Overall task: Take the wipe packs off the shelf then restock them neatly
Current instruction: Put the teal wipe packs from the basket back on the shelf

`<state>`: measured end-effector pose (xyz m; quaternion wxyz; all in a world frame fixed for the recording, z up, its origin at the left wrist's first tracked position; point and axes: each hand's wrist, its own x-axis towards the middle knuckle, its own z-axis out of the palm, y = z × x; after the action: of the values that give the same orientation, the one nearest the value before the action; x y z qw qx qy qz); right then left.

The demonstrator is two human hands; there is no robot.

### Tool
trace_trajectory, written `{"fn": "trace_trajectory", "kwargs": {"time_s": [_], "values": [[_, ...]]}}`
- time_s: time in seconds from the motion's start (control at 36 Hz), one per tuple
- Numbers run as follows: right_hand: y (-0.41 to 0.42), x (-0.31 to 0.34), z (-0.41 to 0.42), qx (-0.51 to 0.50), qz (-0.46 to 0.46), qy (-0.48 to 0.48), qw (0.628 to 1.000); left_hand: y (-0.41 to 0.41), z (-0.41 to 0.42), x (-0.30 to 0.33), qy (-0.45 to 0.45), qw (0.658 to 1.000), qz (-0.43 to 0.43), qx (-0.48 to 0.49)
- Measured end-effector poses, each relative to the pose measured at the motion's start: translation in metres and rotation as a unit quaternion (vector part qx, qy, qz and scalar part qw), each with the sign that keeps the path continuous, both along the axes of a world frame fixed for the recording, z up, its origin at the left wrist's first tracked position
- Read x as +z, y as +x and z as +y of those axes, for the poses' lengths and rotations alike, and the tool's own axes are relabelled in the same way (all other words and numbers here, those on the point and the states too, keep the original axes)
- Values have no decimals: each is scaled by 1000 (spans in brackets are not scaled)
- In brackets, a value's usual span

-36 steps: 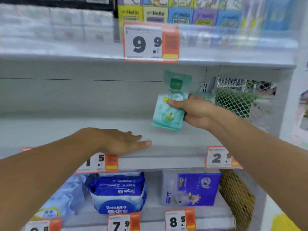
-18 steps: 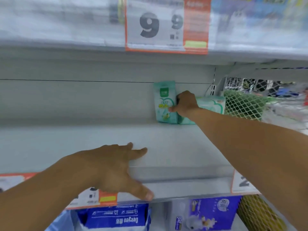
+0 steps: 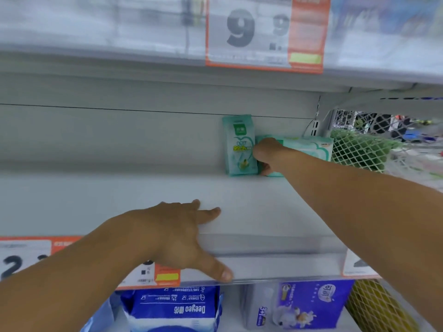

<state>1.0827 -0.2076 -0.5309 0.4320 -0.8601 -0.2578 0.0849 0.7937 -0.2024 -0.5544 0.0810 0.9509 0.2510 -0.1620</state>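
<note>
Right hand [image 3: 265, 155] clasps an upright wipe pack [image 3: 239, 146] against the shelf [image 3: 263, 212] back wall, apparently squaring it; left hand [image 3: 182, 233] rests spread on the shelf edge, bracing.

Looking forward and slightly down from head height, close in on a pale shelf [image 3: 251, 212] and facing its back panel, with both forearms reaching in from the bottom edge and the shelf above crowding the top.
</note>
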Motion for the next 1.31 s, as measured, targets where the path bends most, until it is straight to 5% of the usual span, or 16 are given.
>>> {"fn": "trace_trajectory", "kwargs": {"time_s": [0.08,0.19,0.28,0.36,0.5,0.75,1.31], "values": [[-19,7,1,-38,-228,-5,973,-1,0,0,-1,1000,5,0],[-40,-2,14,-42,-320,-73,944,0,-1,0,4,1000,6,3],[-49,-7,20,99,-525,-167,829,1,-1,0,8,1000,5,5],[-57,-9,23,233,-547,-293,749,1,0,-1,7,1000,8,6],[-41,-13,20,155,-551,-459,680,1,1,-2,3,1000,4,6],[-36,-11,21,138,-535,-431,713,0,1,-1,3,1000,3,5],[-46,-1,7,157,-548,-441,694,1,-2,0,2,1000,4,2]]}}
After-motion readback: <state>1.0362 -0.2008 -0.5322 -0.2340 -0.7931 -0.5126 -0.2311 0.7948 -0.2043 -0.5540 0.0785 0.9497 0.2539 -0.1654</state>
